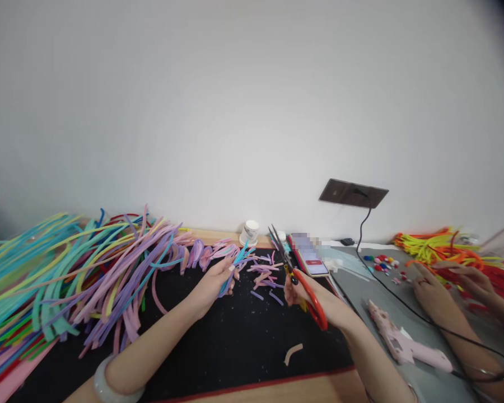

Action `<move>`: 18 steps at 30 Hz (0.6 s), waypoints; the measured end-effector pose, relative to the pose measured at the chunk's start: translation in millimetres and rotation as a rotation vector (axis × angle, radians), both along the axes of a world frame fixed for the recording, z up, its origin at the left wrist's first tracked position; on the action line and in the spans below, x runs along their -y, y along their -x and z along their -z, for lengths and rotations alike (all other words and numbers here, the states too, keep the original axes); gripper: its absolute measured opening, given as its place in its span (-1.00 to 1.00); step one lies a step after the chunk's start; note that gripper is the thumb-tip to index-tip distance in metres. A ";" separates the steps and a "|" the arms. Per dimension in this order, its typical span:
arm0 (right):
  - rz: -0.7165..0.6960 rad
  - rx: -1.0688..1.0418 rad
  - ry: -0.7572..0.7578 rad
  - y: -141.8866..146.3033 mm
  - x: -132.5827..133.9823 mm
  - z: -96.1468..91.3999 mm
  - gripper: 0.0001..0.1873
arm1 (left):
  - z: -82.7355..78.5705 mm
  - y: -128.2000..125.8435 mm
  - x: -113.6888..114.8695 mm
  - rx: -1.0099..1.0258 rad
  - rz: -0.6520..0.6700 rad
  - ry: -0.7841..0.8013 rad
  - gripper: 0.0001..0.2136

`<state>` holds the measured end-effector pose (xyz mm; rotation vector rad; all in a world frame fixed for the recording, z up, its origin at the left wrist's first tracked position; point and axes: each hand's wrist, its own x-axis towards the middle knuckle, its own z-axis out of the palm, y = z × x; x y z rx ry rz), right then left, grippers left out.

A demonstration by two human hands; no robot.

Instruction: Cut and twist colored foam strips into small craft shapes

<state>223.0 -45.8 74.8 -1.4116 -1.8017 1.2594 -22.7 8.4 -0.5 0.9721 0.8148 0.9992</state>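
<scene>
So the bunch of blue fuzzy stems (240,258) is up over the middle of the black mat (235,341), with the left hand's (215,282) fingers clamped round it, thumb on top. The right hand (296,292) has its fingers closed on the orange-handled scissors (293,273), blades pointing up and away, well clear of the bunch. Right between the two hands there's a litter of pink and purple offcuts (264,277) cluttering the mat, plus one peach scrap (293,352) nearer the front edge. Behind the bunch sits a row of looped pastel pieces (204,254), then a small white cup (250,230) by the wall. A phone (309,254) lies just past the scissors, so that side's kinda tight. Whole left side is swamped by a huge heap of colored stems (88,280) spilling onto the mat. Over right, a grey mat (344,280) has pom-poms (382,262), a pink glue gun (403,344) and a black cable (386,288) running down from the wall socket (355,193), and a co-worker's hands (432,294) are by some yellow, orange and red stems (437,246).
</scene>
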 end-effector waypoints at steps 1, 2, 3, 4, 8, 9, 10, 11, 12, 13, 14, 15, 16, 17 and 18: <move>-0.011 0.030 0.030 -0.5 3.5 -3.4 -0.53 | -2.2 -0.3 0.8 -0.012 -0.019 -0.014 -0.71; -0.013 0.070 0.055 -0.5 7.1 -7.1 -0.54 | -3.9 -0.8 1.4 -0.026 -0.044 -0.023 -0.70; -0.010 0.138 0.066 0.2 10.7 -10.9 -0.55 | -5.2 -1.2 1.7 -0.040 -0.070 -0.027 -0.70; -0.020 0.217 0.064 1.3 14.1 -14.3 -0.56 | -6.0 -1.7 1.8 -0.053 -0.097 -0.028 -0.71; -0.092 0.482 0.019 7.5 23.0 -20.5 -0.59 | -6.8 -3.8 1.8 -0.045 -0.172 -0.045 -0.74; -0.105 0.517 0.021 9.2 23.5 -19.6 -0.60 | -6.8 -4.4 2.0 -0.035 -0.179 -0.050 -0.74; -0.115 0.539 0.022 10.9 23.1 -17.9 -0.60 | -6.6 -5.1 2.5 -0.026 -0.183 -0.054 -0.74; -0.124 0.550 0.017 12.7 22.1 -15.5 -0.61 | -6.4 -5.8 3.2 -0.022 -0.180 -0.056 -0.74; -0.132 0.551 0.004 14.6 20.6 -12.7 -0.61 | -6.1 -6.6 3.9 -0.022 -0.174 -0.054 -0.73; -0.143 0.544 -0.011 16.6 18.6 -9.6 -0.62 | -5.6 -7.5 4.7 -0.026 -0.164 -0.050 -0.73; -0.154 0.530 -0.026 18.6 16.6 -6.5 -0.62 | -5.0 -8.4 5.4 -0.034 -0.150 -0.045 -0.72; -0.163 0.513 -0.033 20.6 14.5 -3.6 -0.62 | -4.3 -9.4 6.1 -0.044 -0.134 -0.044 -0.72; -0.167 0.496 -0.035 22.6 12.6 -1.0 -0.61 | -3.5 -10.3 6.8 -0.059 -0.117 -0.046 -0.72; -0.160 0.481 -0.033 24.4 10.9 1.0 -0.59 | -2.6 -11.1 7.3 -0.073 -0.100 -0.052 -0.71; -0.146 0.468 -0.028 26.1 9.6 2.6 -0.57 | -1.8 -11.9 7.8 -0.086 -0.084 -0.059 -0.71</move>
